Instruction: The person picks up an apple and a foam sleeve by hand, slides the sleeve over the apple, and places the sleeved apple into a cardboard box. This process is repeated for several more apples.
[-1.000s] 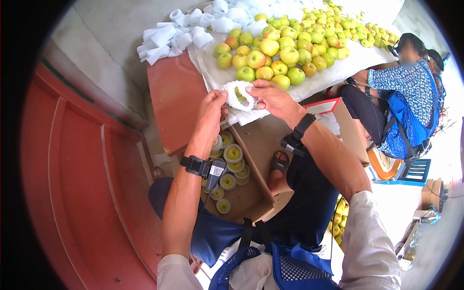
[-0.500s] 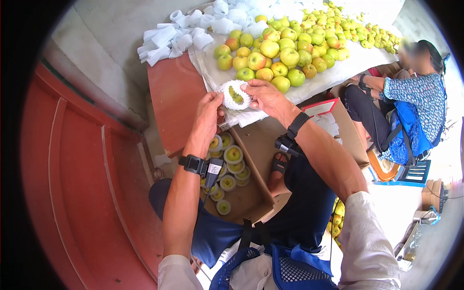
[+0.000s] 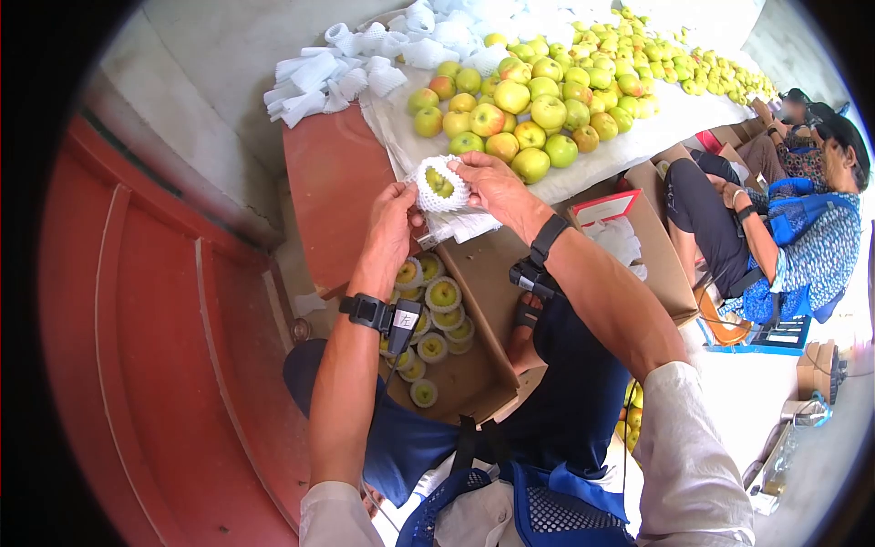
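Between my two hands, above the near corner of the table, is an apple in a white foam net sleeve (image 3: 428, 198); its green skin shows through the sleeve's opening. My left hand (image 3: 394, 217) grips the sleeve's left side with thumb and fingers. On the right side, my right hand (image 3: 501, 189) pinches the rim at the top. Just beyond lie many loose green and reddish apples (image 3: 549, 111) on a white cloth (image 3: 386, 137). Below my hands, a cardboard box (image 3: 469, 387) holds several sleeved apples (image 3: 444, 294) along its left side.
Empty foam net sleeves (image 3: 305, 77) are heaped at the back left of the red table (image 3: 333, 173). A second cardboard box (image 3: 661, 264) stands right of my knees. Co-workers sit farther right, one in a blue patterned shirt (image 3: 825, 237). A red door (image 3: 155, 319) is at left.
My hands stay on the sleeved apple, which has turned slightly. The co-worker at right has leaned back from the table, and another person behind now shows more.
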Demonstrator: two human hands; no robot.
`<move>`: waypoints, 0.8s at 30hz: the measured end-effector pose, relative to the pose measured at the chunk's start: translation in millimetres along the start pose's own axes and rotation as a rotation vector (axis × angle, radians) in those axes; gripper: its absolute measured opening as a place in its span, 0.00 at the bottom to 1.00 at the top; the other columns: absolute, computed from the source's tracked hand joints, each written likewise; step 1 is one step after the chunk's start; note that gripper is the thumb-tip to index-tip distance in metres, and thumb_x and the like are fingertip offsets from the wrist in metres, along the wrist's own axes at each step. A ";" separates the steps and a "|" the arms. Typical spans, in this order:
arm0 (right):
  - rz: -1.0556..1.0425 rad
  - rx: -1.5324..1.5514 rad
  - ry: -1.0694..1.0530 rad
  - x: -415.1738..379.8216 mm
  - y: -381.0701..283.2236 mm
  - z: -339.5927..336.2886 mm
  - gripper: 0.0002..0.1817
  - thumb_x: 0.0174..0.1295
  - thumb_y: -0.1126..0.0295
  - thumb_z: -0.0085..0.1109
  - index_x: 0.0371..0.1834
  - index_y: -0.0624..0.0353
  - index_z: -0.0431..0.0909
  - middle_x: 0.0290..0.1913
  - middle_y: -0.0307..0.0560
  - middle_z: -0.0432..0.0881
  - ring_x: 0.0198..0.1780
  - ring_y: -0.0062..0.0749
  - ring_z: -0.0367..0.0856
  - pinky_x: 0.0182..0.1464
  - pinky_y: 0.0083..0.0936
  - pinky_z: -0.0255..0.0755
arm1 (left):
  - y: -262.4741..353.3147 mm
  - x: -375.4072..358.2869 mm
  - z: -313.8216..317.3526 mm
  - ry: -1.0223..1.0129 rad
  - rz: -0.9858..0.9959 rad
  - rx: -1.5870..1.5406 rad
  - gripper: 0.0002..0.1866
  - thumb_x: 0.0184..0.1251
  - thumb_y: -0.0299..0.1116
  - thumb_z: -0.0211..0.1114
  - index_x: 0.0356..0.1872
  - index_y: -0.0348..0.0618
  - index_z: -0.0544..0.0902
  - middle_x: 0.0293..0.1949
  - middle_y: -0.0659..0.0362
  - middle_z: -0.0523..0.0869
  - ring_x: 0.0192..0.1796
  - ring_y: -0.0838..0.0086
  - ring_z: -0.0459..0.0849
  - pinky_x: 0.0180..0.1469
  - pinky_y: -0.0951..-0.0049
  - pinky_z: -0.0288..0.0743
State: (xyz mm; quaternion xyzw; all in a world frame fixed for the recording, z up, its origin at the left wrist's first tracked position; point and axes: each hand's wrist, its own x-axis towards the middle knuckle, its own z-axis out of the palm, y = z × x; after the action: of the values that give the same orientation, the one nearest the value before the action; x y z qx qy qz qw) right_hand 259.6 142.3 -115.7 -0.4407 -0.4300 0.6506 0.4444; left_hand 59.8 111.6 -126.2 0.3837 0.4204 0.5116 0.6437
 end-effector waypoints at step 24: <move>-0.064 -0.071 0.198 17.8 17.8 5.7 0.13 0.76 0.64 0.54 0.50 0.63 0.80 0.35 0.40 0.81 0.31 0.23 0.77 0.25 0.24 0.69 | -12.7 15.6 -3.6 0.086 -0.071 -0.019 0.09 0.82 0.35 0.58 0.46 0.40 0.77 0.30 0.64 0.77 0.20 0.84 0.67 0.24 0.77 0.69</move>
State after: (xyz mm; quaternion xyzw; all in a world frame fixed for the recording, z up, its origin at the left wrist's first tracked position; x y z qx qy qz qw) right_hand 246.7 154.2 -134.7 -0.5044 -0.4207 0.5737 0.4894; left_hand 62.7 124.8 -141.5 0.3399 0.4561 0.5086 0.6463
